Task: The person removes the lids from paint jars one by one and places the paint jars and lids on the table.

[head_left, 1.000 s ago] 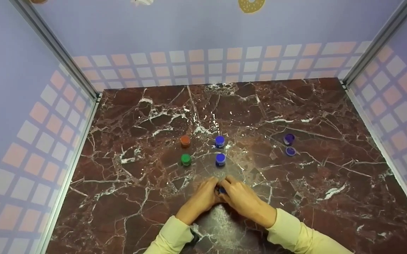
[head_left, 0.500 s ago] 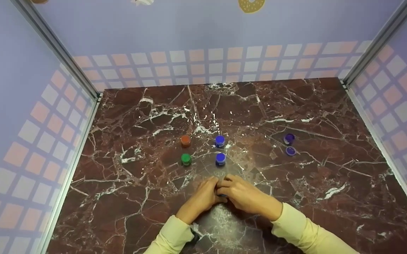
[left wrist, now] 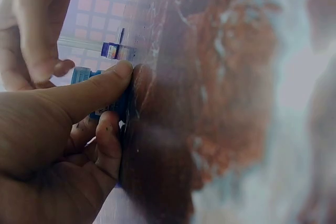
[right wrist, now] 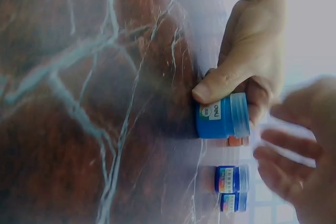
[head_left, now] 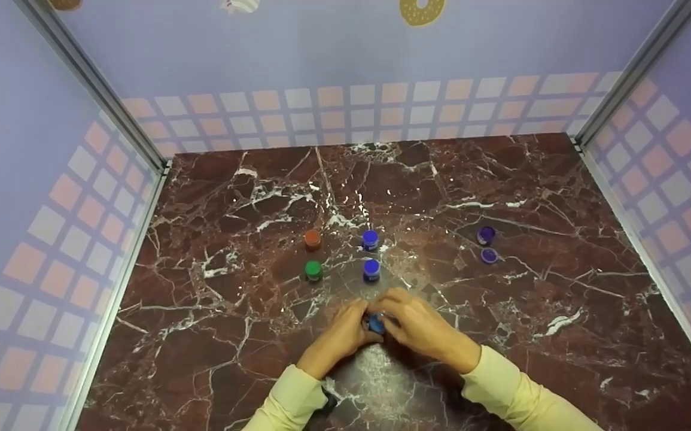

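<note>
My left hand (head_left: 345,328) grips a small light-blue paint jar (right wrist: 212,119), its thumb across the side beside the label. The jar stands at the table surface with its paler ribbed lid (right wrist: 240,115) on top. Just to the right, my right hand (head_left: 414,326) hovers around the lid with loosely bent fingers. In the right wrist view a gap shows between those fingertips (right wrist: 265,153) and the lid. The left wrist view has the right hand (left wrist: 39,30) above the jar too, its fingers apart from the lid (left wrist: 80,75).
Beyond the hands stand an orange jar (head_left: 312,240), a green jar (head_left: 313,270) and two dark-blue jars (head_left: 370,239), all lidded. Farther right is an uncapped purple jar (head_left: 486,235), its lid (head_left: 489,256) lying in front. Patterned walls (head_left: 345,114) enclose the marble-look table (head_left: 213,335).
The right hand's fingers have come off the light-blue jar's lid, which they covered half a second ago, so its top shows now. The left hand keeps its grip. The head view has shifted slightly.
</note>
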`<state>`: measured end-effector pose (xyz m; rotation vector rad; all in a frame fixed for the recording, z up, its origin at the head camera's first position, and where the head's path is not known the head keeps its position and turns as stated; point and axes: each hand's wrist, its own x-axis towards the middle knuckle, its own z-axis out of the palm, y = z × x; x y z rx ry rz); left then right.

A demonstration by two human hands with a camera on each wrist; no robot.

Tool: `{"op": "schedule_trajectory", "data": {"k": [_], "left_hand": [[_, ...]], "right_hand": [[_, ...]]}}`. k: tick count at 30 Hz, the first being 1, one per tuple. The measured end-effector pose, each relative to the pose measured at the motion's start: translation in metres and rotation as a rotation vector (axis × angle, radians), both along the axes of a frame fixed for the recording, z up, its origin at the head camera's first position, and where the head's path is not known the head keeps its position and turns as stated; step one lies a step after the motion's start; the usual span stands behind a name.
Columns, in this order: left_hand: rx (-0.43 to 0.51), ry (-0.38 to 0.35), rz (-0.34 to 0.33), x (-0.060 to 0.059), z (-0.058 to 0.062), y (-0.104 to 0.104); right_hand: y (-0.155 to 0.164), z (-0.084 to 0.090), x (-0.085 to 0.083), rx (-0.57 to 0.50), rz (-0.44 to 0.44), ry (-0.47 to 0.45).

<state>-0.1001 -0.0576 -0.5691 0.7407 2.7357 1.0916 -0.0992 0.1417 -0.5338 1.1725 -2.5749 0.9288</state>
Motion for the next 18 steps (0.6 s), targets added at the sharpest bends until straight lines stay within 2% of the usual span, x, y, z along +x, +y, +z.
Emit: {"op": "schedule_trajectory", "data": {"k": [4,6,8,13,18], "left_hand": [[0.012,-0.019,-0.001,-0.001,0.001,-0.001],[0.023,-0.023,-0.007,0.0,0.001,-0.002],[0.028,-0.024,-0.011,0.0,0.001,-0.002],[0.022,-0.009,-0.011,0.0,0.0,-0.002],[-0.003,0.048,-0.016,0.001,0.0,-0.002]], "right_hand": [[-0.004,0.002,0.002,-0.091,-0.252,0.007],[-0.007,0.002,0.003,-0.072,-0.343,0.026],[-0.01,0.002,0.006,-0.02,-0.395,0.046],[-0.02,0.0,0.014,0.086,-0.413,0.044],[-0.031,-0.002,0.022,0.157,-0.394,0.025]]}}
